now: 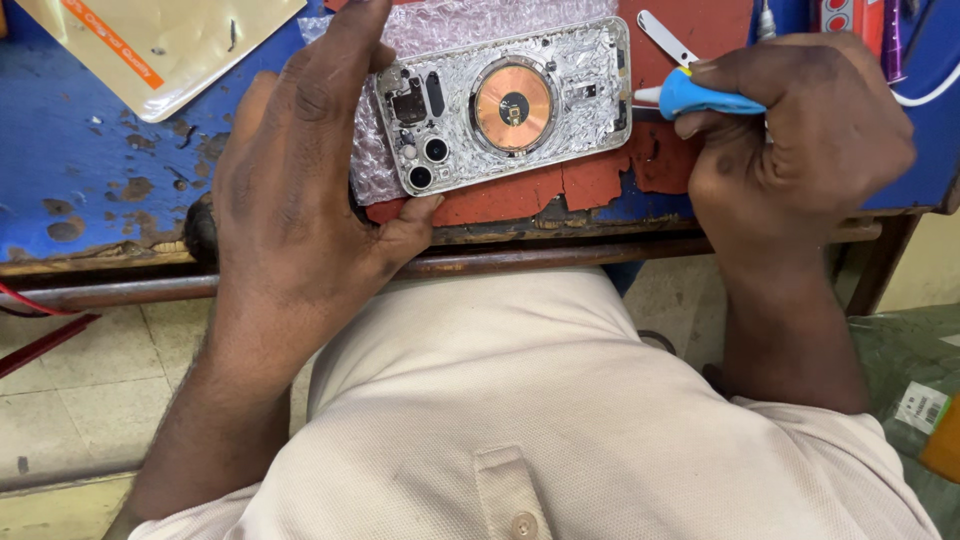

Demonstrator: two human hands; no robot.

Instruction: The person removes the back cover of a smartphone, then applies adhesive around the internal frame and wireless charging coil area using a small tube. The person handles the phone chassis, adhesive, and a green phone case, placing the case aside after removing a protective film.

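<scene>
Opened phone back housing, blue-handled tool

Light: you work under soft, even daylight, bright enough throughout.
Glare: your phone back housing glints on its crinkled silver lining.
Shadows: faint, beneath your left hand.
Focus: sharp centrally; floor slightly soft.

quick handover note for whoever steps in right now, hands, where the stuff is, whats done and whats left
Left hand: flat over the left end of the phone back panel, thumb at its lower edge, pinning it.
Right hand: fist closed on a blue-handled tool, tip at the panel's right edge.
Panel lies inner side up on bubble wrap over a torn red mat on the blue bench.
Done: panel is off the phone, copper coil exposed.
Left: whatever the tool is working at that edge; contact point unclear.
</scene>
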